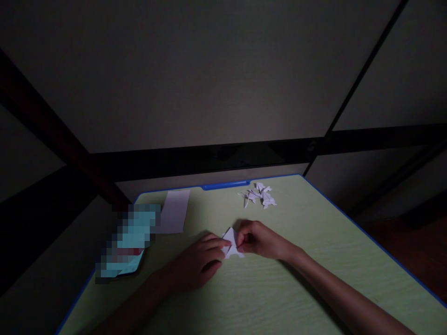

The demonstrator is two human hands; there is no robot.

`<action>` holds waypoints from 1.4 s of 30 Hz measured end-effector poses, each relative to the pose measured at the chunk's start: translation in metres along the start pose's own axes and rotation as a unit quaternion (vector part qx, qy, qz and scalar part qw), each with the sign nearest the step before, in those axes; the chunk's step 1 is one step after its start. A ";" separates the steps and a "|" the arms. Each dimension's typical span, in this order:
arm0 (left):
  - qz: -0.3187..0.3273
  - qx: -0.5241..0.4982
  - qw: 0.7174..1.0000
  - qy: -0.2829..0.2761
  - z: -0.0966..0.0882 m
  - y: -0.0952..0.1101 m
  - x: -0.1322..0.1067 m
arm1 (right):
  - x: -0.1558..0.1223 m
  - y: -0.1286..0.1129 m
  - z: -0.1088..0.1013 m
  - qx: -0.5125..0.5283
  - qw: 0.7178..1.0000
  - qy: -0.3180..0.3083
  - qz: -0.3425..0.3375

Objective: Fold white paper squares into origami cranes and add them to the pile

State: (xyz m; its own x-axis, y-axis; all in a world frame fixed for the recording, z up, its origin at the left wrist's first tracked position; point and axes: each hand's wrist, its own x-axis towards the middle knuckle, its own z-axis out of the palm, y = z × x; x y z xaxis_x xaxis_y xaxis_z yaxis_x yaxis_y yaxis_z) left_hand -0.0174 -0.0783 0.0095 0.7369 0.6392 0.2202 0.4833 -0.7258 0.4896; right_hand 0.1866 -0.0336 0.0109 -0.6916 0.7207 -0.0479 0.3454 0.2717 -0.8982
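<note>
A small folded white paper (230, 236) with a pointed top lies on the table between my two hands. My left hand (200, 260) rests flat beside it, fingers stretched out, with a fingertip pressing on the paper's left part. At the right edge of the paper, my right hand (256, 239) is closed, its thumb and forefinger pinching a fold. Farther back, several folded white paper figures (267, 199) sit in a loose cluster.
The pale green table (314, 279) has a blue rim and a blue strip (226, 185) at its far edge. A white paper sheet (176, 209) lies at the left, beside a pixelated device with a lit screen (136, 232). Large panels (209, 70) stand behind the table.
</note>
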 end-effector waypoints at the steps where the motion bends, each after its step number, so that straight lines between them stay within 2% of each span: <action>1: -0.004 -0.001 1.000 -0.006 0.000 0.000 0.000 | 0.000 0.000 0.000 -0.001 1.000 -0.001 -0.001; 8: 0.007 0.028 0.999 -0.042 -0.002 0.003 0.002 | 0.000 -0.001 0.000 0.000 1.000 0.004 -0.008; 14: 0.021 0.067 0.997 -0.034 -0.001 0.007 0.006 | 0.001 0.002 0.004 0.002 1.000 0.018 -0.020; 19: 0.021 0.041 0.999 -0.027 -0.003 0.002 0.006 | 0.002 0.005 0.003 0.014 1.000 0.012 0.019; 25: 0.042 0.014 0.999 -0.004 -0.003 -0.005 0.003 | 0.002 0.005 0.000 0.028 0.999 -0.012 0.014; 31: 0.053 0.040 0.998 -0.007 -0.002 -0.004 0.002 | 0.002 0.001 0.002 -0.022 1.000 0.006 0.013; 38: 0.057 0.038 0.998 0.015 -0.001 -0.003 0.001 | 0.002 0.000 0.006 -0.039 0.999 0.031 0.018; 42: 0.046 0.061 0.997 -0.015 0.000 -0.002 -0.001 | 0.001 0.000 0.011 -0.083 0.994 0.076 0.001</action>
State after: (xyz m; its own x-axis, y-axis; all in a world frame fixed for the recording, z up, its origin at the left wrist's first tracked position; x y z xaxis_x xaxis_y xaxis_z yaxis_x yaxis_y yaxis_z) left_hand -0.0191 -0.0775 0.0088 0.7938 0.5616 0.2334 0.4651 -0.8079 0.3620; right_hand 0.1788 -0.0397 0.0058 -0.5911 0.8061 0.0292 0.4551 0.3632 -0.8130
